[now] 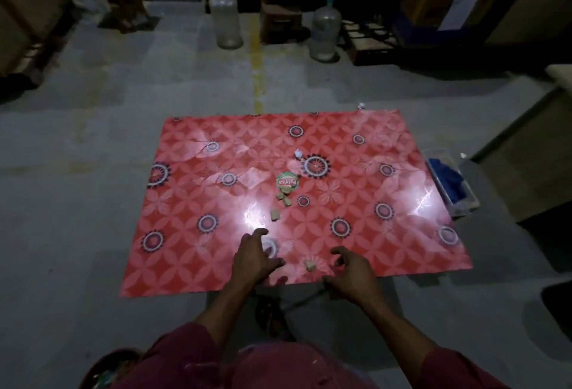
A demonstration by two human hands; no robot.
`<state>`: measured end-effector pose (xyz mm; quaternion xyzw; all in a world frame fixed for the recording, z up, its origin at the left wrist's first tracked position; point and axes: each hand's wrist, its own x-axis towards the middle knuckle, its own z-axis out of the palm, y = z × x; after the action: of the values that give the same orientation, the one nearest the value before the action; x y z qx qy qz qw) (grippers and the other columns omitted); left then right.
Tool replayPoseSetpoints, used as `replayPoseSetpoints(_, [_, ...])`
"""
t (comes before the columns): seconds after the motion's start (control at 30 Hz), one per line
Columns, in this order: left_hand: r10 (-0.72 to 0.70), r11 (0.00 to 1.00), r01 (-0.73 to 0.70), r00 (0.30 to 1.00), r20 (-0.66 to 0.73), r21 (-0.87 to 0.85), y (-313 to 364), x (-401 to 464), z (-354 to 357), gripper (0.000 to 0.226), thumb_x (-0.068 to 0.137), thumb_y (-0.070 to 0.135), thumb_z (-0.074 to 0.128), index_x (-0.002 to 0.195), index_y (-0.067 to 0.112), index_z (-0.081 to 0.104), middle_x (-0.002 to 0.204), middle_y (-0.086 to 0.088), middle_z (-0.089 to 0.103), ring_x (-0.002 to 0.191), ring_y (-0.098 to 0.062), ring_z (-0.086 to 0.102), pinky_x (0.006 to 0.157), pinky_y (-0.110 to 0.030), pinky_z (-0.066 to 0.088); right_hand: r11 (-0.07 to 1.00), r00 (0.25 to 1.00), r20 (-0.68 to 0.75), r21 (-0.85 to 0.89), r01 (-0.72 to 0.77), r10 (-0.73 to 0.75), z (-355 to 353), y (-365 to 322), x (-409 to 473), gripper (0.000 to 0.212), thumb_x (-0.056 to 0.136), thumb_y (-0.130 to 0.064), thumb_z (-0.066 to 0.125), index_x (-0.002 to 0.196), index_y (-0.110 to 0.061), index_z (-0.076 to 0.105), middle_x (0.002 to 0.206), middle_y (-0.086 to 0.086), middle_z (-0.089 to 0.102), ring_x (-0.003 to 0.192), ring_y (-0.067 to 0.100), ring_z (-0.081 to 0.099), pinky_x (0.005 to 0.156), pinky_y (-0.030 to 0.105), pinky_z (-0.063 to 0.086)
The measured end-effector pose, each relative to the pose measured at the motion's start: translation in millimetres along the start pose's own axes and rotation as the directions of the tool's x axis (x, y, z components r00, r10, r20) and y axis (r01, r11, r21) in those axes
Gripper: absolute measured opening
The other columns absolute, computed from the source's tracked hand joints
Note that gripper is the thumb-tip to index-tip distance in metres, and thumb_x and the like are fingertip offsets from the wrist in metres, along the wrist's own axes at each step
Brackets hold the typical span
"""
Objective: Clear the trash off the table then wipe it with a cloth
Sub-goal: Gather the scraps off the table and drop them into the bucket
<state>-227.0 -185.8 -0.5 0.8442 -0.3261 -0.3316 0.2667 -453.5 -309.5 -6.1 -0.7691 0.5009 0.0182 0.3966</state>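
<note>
Reaching over the near edge of a low table (173,264) covered in glossy red patterned oilcloth, a person is holding both hands just above the surface in the lower centre of the frame. The left hand (252,257) is hanging with fingers spread and curled, holding nothing. The right hand (351,271) is likewise open and clawed, empty, its fingertips pointing toward a small tan crumpled scrap (310,265) lying between the two hands.

More trash is sitting further up the middle of the table: another tan scrap (275,214), a pair of tan scraps (284,198) just below a round green and white label (287,182), and a tiny white wad (298,153) above it. One more white bit (361,106) is lying at the far edge, upper right of the cloth.

These pieces are looking very light and soft — likely crumpled paper, easy to pinch between thumb and finger from above. The flat label is probably the awkward one, lying flush on a slick surface; sliding it or lifting an edge with a fingernail would likely help.

At the right edge of the frame, a clear plastic bin (464,202) is holding a blue cloth (448,179) — soft and limp, best gathered in a bunch for wiping.
</note>
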Motion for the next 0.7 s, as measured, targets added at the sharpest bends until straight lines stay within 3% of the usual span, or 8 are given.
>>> replayPoseSetpoints(0.1, [-0.063, 0.998, 0.063, 0.998, -0.003, -0.004, -3, 38, -9, 0.09, 0.063, 0.03, 0.092, 0.141, 0.019, 0.049, 0.125, -0.013, 0.054, 0.109, -0.025, 0.067, 0.08, -0.024, 0.047, 0.997, 0.997, 0.068, -0.063, 0.034, -0.03, 4, -8, 28, 0.073, 0.062, -0.047, 0.09, 0.125, -0.026, 0.06, 0.104, -0.007, 0.065, 0.078, 0.01, 0.065, 0.069, 0.026, 0.052])
replayPoseSetpoints(0.17, [-0.114, 0.992, 0.113, 0.993, 0.023, 0.047, -8, 59, -12, 0.09, 0.057, 0.035, 0.089, 0.136, 0.013, 0.053, 0.116, -0.015, 0.062, 0.106, -0.032, 0.067, 0.074, -0.024, 0.044, 0.994, 0.993, 0.103, -0.087, 0.06, -0.05, 13, -13, 44, 0.068, 0.058, -0.051, 0.088, 0.116, -0.022, 0.064, 0.101, -0.004, 0.069, 0.084, 0.011, 0.064, 0.07, 0.027, 0.05])
replayPoseSetpoints(0.23, [-0.151, 0.983, 0.146, 0.988, 0.039, 0.11, -14, 72, -10, 0.086, 0.05, 0.042, 0.081, 0.128, 0.012, 0.059, 0.107, -0.011, 0.066, 0.101, -0.032, 0.066, 0.072, -0.027, 0.047, 0.994, 0.986, 0.16, -0.091, 0.065, -0.05, 24, -19, 57, 0.063, 0.054, -0.049, 0.085, 0.108, -0.022, 0.067, 0.098, -0.001, 0.068, 0.084, 0.013, 0.063, 0.067, 0.026, 0.045])
replayPoseSetpoints(0.33, [-0.154, 0.979, 0.149, 0.988, 0.031, 0.136, -18, 86, 0, 0.081, 0.052, 0.036, 0.082, 0.127, 0.017, 0.06, 0.11, -0.007, 0.067, 0.103, -0.027, 0.064, 0.082, -0.034, 0.055, 0.989, 0.97, 0.225, -0.1, 0.112, -0.087, 32, -33, 84, 0.053, 0.062, -0.036, 0.085, 0.109, -0.017, 0.071, 0.101, 0.001, 0.071, 0.085, 0.011, 0.061, 0.065, 0.02, 0.038])
replayPoseSetpoints(0.43, [-0.159, 0.98, 0.155, 0.987, 0.027, 0.121, -2, 90, 8, 0.078, 0.052, 0.031, 0.083, 0.125, 0.016, 0.061, 0.101, -0.004, 0.067, 0.095, -0.026, 0.065, 0.073, -0.03, 0.053, 0.977, 0.952, 0.257, -0.092, 0.194, -0.165, 27, -44, 118, 0.04, 0.065, -0.03, 0.085, 0.102, -0.017, 0.073, 0.088, -0.002, 0.066, 0.079, 0.013, 0.06, 0.058, 0.019, 0.035])
replayPoseSetpoints(0.53, [-0.203, 0.978, 0.202, 0.979, 0.012, 0.054, 18, 98, 16, 0.074, 0.051, 0.027, 0.09, 0.119, 0.016, 0.063, 0.087, 0.001, 0.063, 0.078, -0.019, 0.06, 0.064, -0.025, 0.041, 0.969, 0.944, 0.242, -0.049, 0.243, -0.224, 16, -58, 163, 0.035, 0.063, -0.031, 0.085, 0.093, -0.021, 0.071, 0.081, -0.008, 0.06, 0.077, 0.012, 0.057, 0.064, 0.023, 0.034])
replayPoseSetpoints(0.6, [-0.228, 0.973, 0.228, 0.974, -0.007, 0.023, 28, 110, 22, 0.072, 0.05, 0.026, 0.092, 0.115, 0.019, 0.064, 0.083, 0.003, 0.063, 0.072, -0.016, 0.059, 0.059, -0.025, 0.041, 0.966, 0.941, 0.225, -0.006, 0.259, -0.251, 10, -69, 195, 0.03, 0.061, -0.031, 0.084, 0.087, -0.023, 0.071, 0.078, -0.009, 0.062, 0.073, 0.011, 0.057, 0.063, 0.025, 0.036])
replayPoseSetpoints(0.7, [-0.299, 0.954, 0.297, 0.953, -0.053, -0.038, 43, 129, 28, 0.063, 0.053, 0.019, 0.095, 0.106, 0.019, 0.062, 0.08, 0.008, 0.061, 0.073, -0.016, 0.059, 0.052, -0.013, 0.037, 0.957, 0.921, 0.263, 0.05, 0.285, -0.288, -6, -79, 235, 0.021, 0.068, -0.022, 0.082, 0.088, -0.023, 0.075, 0.084, -0.003, 0.075, 0.077, 0.013, 0.067, 0.07, 0.028, 0.053])
